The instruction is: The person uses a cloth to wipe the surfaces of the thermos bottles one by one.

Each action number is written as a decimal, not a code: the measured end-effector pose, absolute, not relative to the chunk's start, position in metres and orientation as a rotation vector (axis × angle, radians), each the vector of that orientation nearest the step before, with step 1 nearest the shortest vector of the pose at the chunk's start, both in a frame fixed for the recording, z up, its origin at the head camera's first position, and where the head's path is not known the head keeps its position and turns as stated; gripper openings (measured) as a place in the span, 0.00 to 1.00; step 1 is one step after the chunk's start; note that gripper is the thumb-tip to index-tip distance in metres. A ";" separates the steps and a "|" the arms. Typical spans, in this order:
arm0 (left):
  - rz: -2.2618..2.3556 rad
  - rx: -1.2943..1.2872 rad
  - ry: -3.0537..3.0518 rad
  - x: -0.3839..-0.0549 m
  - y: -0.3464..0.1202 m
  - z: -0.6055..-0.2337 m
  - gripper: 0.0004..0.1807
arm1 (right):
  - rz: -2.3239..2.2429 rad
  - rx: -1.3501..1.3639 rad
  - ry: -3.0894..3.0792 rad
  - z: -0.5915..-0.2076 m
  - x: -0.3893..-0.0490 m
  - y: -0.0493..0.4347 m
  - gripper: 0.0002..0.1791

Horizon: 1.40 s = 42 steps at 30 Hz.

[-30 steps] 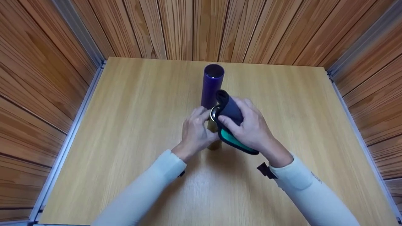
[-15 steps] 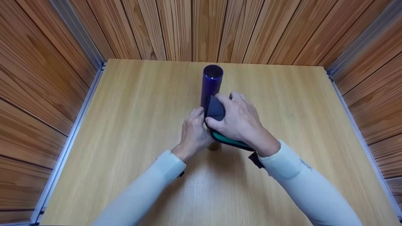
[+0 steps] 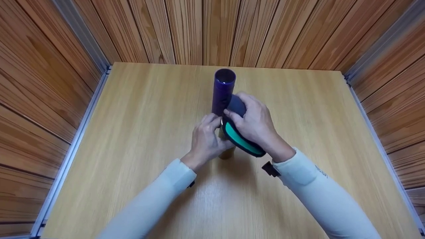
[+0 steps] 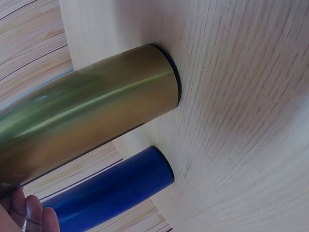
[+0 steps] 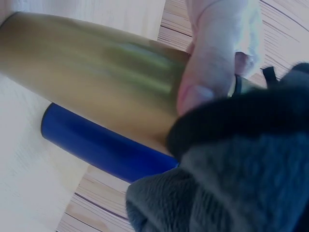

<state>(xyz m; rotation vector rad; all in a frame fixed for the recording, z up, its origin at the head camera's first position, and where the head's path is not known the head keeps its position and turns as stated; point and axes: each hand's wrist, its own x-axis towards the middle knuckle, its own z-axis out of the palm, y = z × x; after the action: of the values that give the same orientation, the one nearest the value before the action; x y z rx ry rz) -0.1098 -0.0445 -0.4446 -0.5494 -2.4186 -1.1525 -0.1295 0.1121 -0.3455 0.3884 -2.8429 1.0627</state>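
Observation:
A gold tumbler (image 4: 96,101) stands upright on the wooden table, its upper part mostly covered in the head view. My left hand (image 3: 207,137) grips it near the top, thumb (image 5: 203,79) pressed along its side. In my right hand (image 3: 259,122) is a folded, black-edged cloth (image 3: 242,139), green on one face and dark grey on the other. The cloth's plush grey part (image 5: 241,179) lies up against the upper end of the gold tumbler. Right behind stands a taller-looking purple-blue tumbler (image 3: 223,94) with its top uncovered; neither hand holds it.
The pale wooden table (image 3: 149,109) is bounded by wood-panelled walls (image 3: 189,33) at the back and both sides. Metal rails (image 3: 74,141) run along the side edges. A small black device (image 3: 270,168) sits at my right cuff.
The cloth swung left over the gold tumbler's top, then tipped back to the right, turning more of its green face up. My left hand keeps its grip in place.

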 end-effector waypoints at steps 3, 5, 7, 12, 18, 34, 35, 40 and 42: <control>-1.147 -0.538 -2.425 -0.109 -0.044 -0.444 0.33 | 1.174 0.354 -2.765 -0.350 -0.129 0.116 0.16; -1.146 -0.531 -2.431 -0.109 -0.044 -0.443 0.33 | 1.230 0.341 -2.713 -0.353 -0.127 0.118 0.17; -1.148 -0.526 -2.434 -0.108 -0.043 -0.443 0.32 | 1.285 0.328 -2.672 -0.357 -0.124 0.121 0.19; -1.159 -0.510 -2.441 -0.108 -0.042 -0.443 0.32 | 1.374 0.315 -2.595 -0.366 -0.115 0.126 0.21; -1.137 -0.507 -2.447 -0.108 -0.043 -0.443 0.30 | 1.365 0.347 -2.583 -0.371 -0.104 0.129 0.26; -1.048 -0.541 -2.376 -0.112 -0.045 -0.448 0.13 | 0.714 0.439 -2.961 -0.345 -0.107 0.110 0.39; -1.043 -0.545 -2.369 -0.112 -0.045 -0.448 0.12 | 0.691 0.437 -2.987 -0.343 -0.110 0.109 0.39; -1.020 -0.562 -2.356 -0.113 -0.047 -0.447 0.13 | 0.687 0.411 -3.113 -0.334 -0.124 0.103 0.38; -1.031 -0.573 -2.374 -0.113 -0.047 -0.447 0.16 | 0.711 0.399 -3.140 -0.332 -0.129 0.102 0.36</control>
<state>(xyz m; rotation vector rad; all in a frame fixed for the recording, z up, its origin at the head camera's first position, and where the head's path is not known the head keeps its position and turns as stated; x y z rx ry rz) -0.1130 -0.0473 -0.4470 -0.5733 -2.3738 -1.0314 -0.1291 0.1019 -0.3325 0.3994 -3.1397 0.7114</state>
